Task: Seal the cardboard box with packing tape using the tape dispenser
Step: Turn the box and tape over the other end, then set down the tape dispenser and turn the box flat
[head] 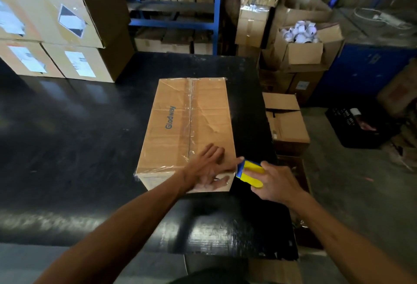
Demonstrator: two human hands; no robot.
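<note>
A brown cardboard box (180, 121) printed "Glodway" lies on the black table (74, 130), its flaps closed and clear tape running along the centre seam and near edge. My left hand (209, 166) lies flat with spread fingers on the box's near right corner, over the top and front face. My right hand (274, 182) grips a yellow and blue tape dispenser (249, 172) just right of that corner, its blue end touching the box edge near my left fingertips.
Stacked labelled cartons (58, 33) stand at the table's back left. Blue shelving (176, 11) is behind. To the right, on the floor, are closed cartons (286, 121), an open carton of white tape rolls (300, 42) and a black crate (354, 126).
</note>
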